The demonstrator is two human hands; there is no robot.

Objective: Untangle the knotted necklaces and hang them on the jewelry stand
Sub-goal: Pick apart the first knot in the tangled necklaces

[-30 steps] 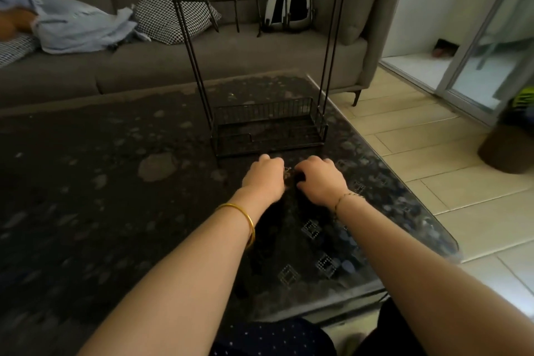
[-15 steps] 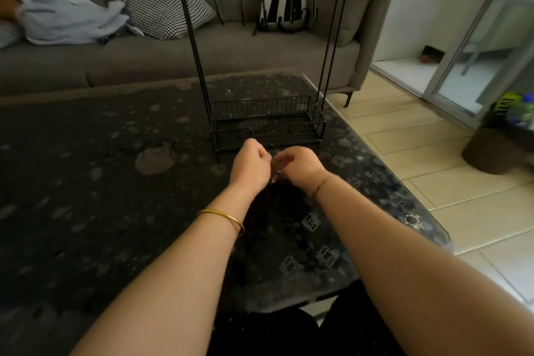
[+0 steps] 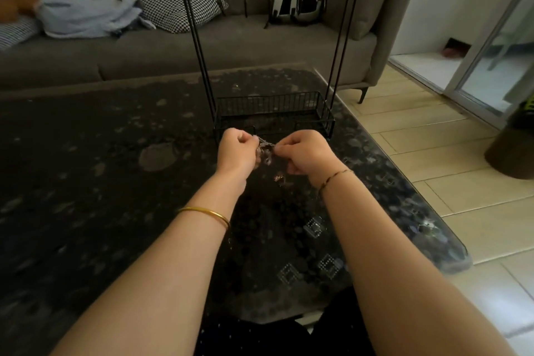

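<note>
I have the left hand and right hand each pinching the knotted necklaces. Light, limp, fine chain; snags easily. I'd grip beside the knot.

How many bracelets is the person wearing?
2. A gold bangle sits on the left forearm, and a thin chain bracelet is around the right wrist. The tangled jewelry between the hands could hide more.

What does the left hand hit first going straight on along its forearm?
Probably the jewelry stand, at its basket's front left corner, just beyond the left hand. Depth between them is unclear.
</note>
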